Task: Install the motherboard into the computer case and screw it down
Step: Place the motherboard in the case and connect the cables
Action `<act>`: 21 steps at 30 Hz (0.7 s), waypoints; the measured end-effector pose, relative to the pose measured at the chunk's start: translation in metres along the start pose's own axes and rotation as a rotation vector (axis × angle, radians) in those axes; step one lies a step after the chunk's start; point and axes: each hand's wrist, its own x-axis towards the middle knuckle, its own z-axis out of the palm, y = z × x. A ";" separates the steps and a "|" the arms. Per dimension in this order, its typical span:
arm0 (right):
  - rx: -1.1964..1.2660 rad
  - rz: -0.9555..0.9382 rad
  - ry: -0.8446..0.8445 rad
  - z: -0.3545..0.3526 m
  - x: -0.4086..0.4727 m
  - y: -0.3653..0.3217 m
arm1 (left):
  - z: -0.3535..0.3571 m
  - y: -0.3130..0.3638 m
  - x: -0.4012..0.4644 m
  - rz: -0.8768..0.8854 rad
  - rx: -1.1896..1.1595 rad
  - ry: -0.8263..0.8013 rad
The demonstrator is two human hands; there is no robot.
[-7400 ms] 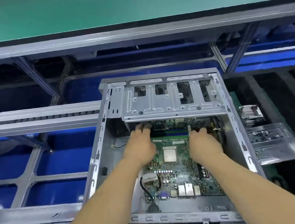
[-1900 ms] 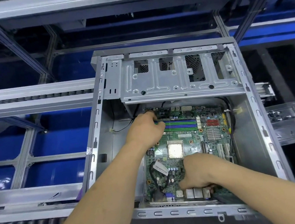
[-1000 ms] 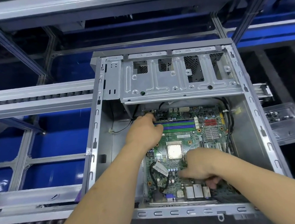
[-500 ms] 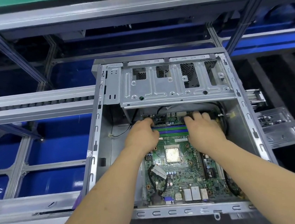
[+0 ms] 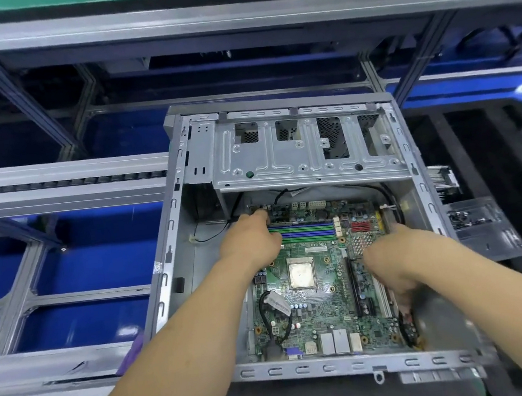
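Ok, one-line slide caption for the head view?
Both hands, left hand and right hand, on the motherboard inside the open computer case.

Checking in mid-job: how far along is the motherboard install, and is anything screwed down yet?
Done: the motherboard lies flat inside the computer case. In hand: the left hand rests at the board's far-left corner, while the right hand, blurred, is over its right side, apparently seating it. Left: screwing down. No screwdriver shows; I cannot tell whether any screws are in.
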 end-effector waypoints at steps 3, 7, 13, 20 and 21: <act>-0.012 -0.040 -0.083 -0.001 -0.003 -0.011 | 0.000 0.000 0.000 -0.001 0.004 -0.008; 0.164 -0.145 -0.050 -0.004 -0.013 -0.006 | 0.000 0.000 0.001 -0.004 0.007 -0.015; 0.115 -0.099 0.044 0.006 -0.013 -0.002 | 0.002 -0.006 0.002 0.018 -0.023 0.100; 0.451 -0.168 0.251 -0.016 0.000 0.012 | -0.002 -0.002 0.001 0.010 -0.086 0.270; 0.546 -0.179 0.335 -0.019 0.002 0.014 | -0.001 -0.002 0.002 0.029 -0.080 0.253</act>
